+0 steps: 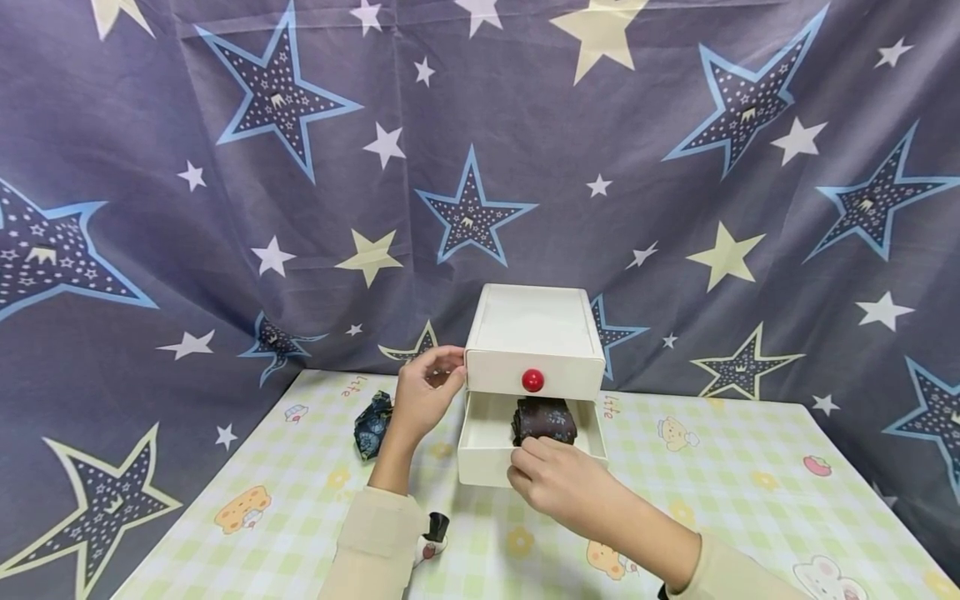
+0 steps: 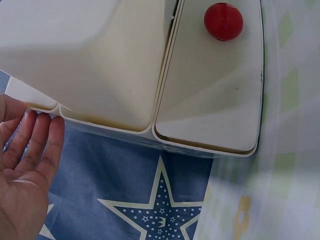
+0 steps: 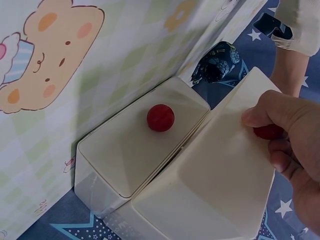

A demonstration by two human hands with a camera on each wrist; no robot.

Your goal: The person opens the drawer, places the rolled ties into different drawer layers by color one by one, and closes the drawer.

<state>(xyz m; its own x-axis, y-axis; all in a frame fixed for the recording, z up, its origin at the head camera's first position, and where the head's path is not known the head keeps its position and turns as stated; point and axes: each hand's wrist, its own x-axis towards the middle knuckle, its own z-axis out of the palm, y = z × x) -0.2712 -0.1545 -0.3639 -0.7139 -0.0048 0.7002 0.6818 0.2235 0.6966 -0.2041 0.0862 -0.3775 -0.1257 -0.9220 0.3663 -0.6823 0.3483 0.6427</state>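
Note:
A small white cabinet (image 1: 534,321) stands upright on the table with red round knobs on its drawers. Its middle drawer (image 1: 480,462) is pulled out; a rolled dark necktie with a floral pattern (image 1: 546,419) lies inside. My right hand (image 1: 564,483) is at that drawer's front, where thumb and fingers pinch the red knob (image 3: 268,131). On the cabinet's left side, my left hand (image 1: 427,396) has its fingertips right at the edge near the top. The top drawer (image 1: 495,371) is closed, as is the bottom drawer (image 3: 130,150), hidden in the head view.
Another rolled necktie, dark blue and patterned (image 1: 372,427), lies on the table left of the cabinet, beyond my left forearm. A green-checked cloth (image 1: 300,500) covers the table. Directly behind hangs a grey-blue curtain with stars (image 1: 480,108).

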